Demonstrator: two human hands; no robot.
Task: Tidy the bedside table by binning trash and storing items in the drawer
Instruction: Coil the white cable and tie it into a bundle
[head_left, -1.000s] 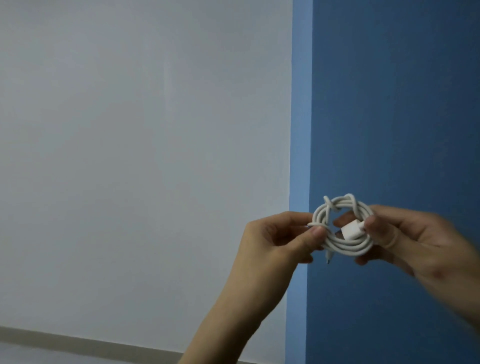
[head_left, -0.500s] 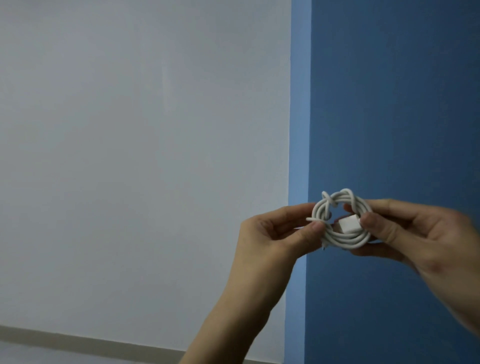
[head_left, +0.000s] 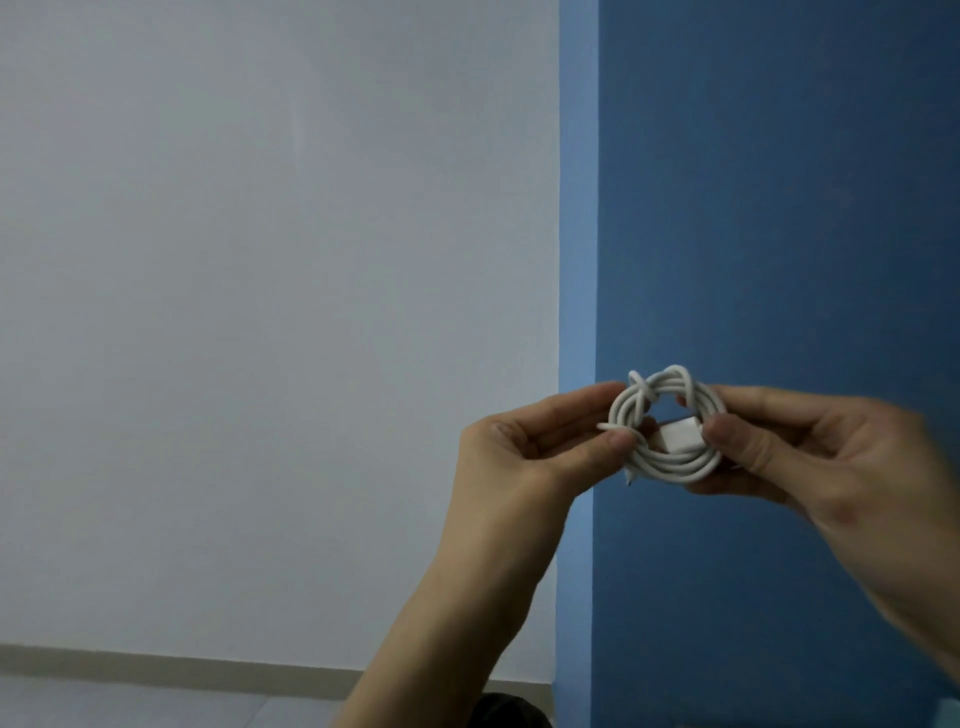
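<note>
A pale grey-white painted wall (head_left: 260, 312) fills the left, a dark blue painted wall (head_left: 779, 208) the right. In front of where they meet, the left hand (head_left: 524, 457) and right hand (head_left: 810, 452) hold a coiled white charging cable (head_left: 670, 465) in the air between them, each pinching one side with thumb and fingers. The cable's white rectangular plug (head_left: 678, 434) lies across the coil, just beside the right thumb.

White cable (head_left: 670, 457) coiled in tight loop (plug at centre), held midair.

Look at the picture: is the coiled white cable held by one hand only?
No: the left hand and the right hand both pinch the coiled white cable, one on each side.
</note>
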